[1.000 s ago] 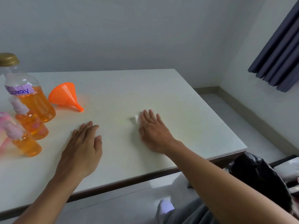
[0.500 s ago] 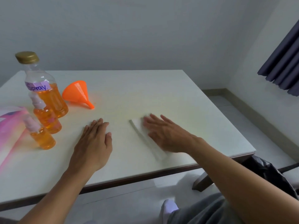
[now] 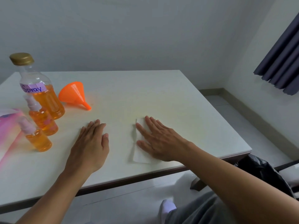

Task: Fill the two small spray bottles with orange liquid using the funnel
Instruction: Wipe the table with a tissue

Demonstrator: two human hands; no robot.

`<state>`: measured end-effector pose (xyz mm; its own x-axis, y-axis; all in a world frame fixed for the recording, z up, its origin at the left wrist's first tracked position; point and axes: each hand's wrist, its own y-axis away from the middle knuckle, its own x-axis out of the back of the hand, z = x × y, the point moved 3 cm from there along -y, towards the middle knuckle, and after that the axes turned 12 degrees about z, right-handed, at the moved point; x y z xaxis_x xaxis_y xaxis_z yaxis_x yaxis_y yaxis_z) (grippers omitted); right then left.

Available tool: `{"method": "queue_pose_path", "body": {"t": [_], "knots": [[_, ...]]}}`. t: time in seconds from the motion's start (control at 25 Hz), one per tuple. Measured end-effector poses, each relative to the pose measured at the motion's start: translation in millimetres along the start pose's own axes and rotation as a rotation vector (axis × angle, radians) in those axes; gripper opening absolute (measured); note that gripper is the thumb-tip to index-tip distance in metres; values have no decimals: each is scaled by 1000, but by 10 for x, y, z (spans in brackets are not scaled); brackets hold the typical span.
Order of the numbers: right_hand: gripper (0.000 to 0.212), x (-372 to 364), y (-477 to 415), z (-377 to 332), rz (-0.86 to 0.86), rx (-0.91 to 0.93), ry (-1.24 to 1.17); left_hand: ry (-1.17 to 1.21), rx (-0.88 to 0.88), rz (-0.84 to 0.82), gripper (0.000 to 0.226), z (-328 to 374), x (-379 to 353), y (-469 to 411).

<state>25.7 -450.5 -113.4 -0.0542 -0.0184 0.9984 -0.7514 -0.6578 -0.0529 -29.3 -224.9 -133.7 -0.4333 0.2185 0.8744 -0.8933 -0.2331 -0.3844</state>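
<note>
Two small spray bottles stand at the table's left, both holding orange liquid with their spray tops on: the rear one (image 3: 42,118) and the front one (image 3: 37,137). Behind them is a big clear bottle (image 3: 38,88) with a gold cap and a "Spray" label, part full of orange liquid. An orange funnel (image 3: 73,95) lies on its side beside it. My left hand (image 3: 91,143) rests flat on the table, holding nothing. My right hand (image 3: 160,139) lies flat with fingers spread on a white tissue (image 3: 140,156).
A pink packet (image 3: 8,131) lies at the left edge. The white table (image 3: 178,101) ends at my right. A black bag (image 3: 265,173) sits on the floor past its corner. A dark curtain (image 3: 281,62) hangs at the right wall.
My right hand has slid the tissue across the table, turning from fingers pointing away to pointing left, so more tissue shows. The view has shifted left. My left hand stays flat.
</note>
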Motion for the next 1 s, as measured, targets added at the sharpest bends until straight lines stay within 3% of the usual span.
{"method": "queue_pose_path", "body": {"t": [0.16,0.32,0.48,0.6,0.72,0.84,0.92,1.0], "knots": [[79,-2,-12,50,-42,-165,4,-6,2,-9,51,-2,-1,-7],[70,-145,-134,-284,44,-162,-160,11,3,-12,51,1,4,-1],[64,-120,44,84,53,-215,-137,13,-1,-21,52,-16,0,2],[64,-80,265,720,24,-392,-105,6,4,-28,53,-18,6,8],[65,-82,383,1304,51,-680,-81,-4,10,-35,54,-10,-7,6],[68,-118,97,1351,30,-846,-143,-3,20,-33,54,-14,-30,9],[74,-162,-283,1105,30,-796,-156,-7,22,-37,54,-25,-35,4],[74,-210,-690,681,64,-613,-155,-3,26,-35,54,-19,-31,5]]}}
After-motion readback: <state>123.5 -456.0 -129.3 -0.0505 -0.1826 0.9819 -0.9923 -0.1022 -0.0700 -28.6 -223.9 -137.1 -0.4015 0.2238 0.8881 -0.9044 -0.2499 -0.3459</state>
